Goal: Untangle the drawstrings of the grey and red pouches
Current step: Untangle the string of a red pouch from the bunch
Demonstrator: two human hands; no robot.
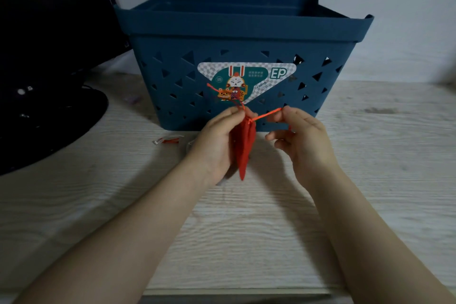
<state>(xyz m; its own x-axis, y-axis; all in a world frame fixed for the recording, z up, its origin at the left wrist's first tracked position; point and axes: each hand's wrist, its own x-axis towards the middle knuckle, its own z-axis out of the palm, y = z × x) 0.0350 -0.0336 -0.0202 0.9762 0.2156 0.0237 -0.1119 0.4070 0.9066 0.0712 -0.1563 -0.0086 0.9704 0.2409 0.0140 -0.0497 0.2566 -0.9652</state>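
One red pouch (243,148) hangs from the left hand (217,138), fingers pinching its neck; right hand (301,136) fingers pinch one red drawstring (267,115); one blue basket (237,32) behind

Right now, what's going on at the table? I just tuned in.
A person holds a red pouch up in front of a blue basket on the wooden table. The left hand pinches the pouch at its gathered neck, and the right hand pinches a red drawstring, pulled taut to the side. Another cord end sticks up above the left hand. A grey pouch can't be made out clearly.
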